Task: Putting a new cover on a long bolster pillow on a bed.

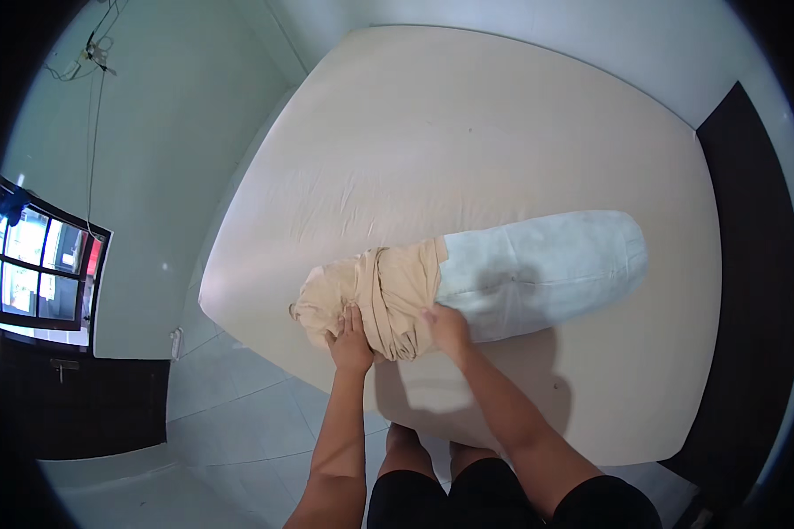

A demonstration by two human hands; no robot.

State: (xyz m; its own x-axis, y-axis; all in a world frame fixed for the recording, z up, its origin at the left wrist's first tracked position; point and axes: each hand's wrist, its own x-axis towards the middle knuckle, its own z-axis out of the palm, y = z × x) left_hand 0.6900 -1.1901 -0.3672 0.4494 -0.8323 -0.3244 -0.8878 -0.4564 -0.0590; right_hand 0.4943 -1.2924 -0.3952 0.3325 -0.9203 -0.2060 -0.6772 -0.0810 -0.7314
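A light-blue bolster pillow [556, 264] lies across a mattress with a cream fitted sheet [489, 119]. Its left part is inside a beige bolster cover [403, 278], bunched in thick folds, while the right part is bare. My left hand [352, 344] rests on the covered end with its fingers spread over the fabric. At the cover's open edge, my right hand [448, 329] pinches the beige cloth against the lower side of the bolster. The underside of the bolster is hidden.
A dark headboard [748, 278] borders the mattress on the right. Pale floor tiles [251, 397] lie below and left. A dark door [99, 397] with a paned window [40, 264] stands at far left, and wires [92, 132] hang along the wall.
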